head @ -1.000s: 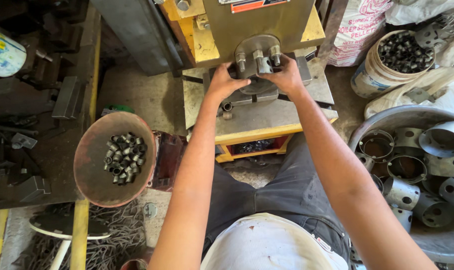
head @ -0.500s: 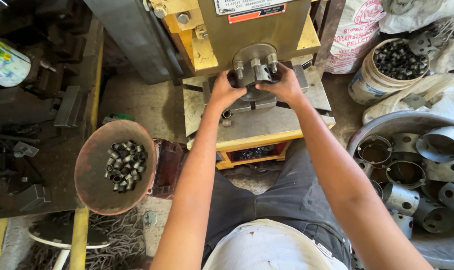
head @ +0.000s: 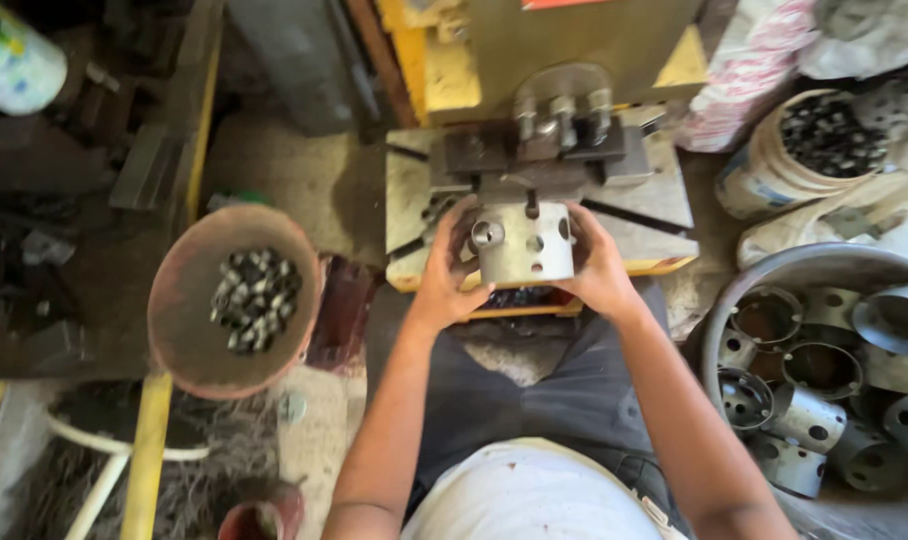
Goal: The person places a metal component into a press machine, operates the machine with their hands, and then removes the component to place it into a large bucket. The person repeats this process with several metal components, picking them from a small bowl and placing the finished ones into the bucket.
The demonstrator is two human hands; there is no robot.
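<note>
**A drilled metal sleeve held at the press**

A cluttered, dusty workshop floor surrounds a yellow press machine (head: 564,50), whose grey steel tabletop (head: 654,205) carries a dark clamping fixture (head: 534,155) topped with three bolt-like posts. Just in front of that fixture, over the near edge of the tabletop, both hands are closed around a short metal cylinder sleeve (head: 524,243). The left hand (head: 449,275) wraps its left side with the thumb up on the wall near a round hole; the right hand (head: 596,265) cups the opposite side, fingers pressed flat against the wall.

The sleeve looks like dull grey sheet steel, thin-walled, stiff and hollow, pierced by several round holes. It is probably moderate in weight rather than heavy, rigid enough not to give under a grip, and its smooth curved wall could be slippery; the cut rims and hole edges may be sharp, so the plain wall on either side seems the safest place to hold it.

To the left stands a rusty round pan (head: 189,335) holding small dark metal pieces (head: 256,297). To the right, a large metal basin (head: 774,275) is heaped with similar drilled sleeves (head: 789,415), and a bucket (head: 764,170) behind it is full of small parts.
</note>
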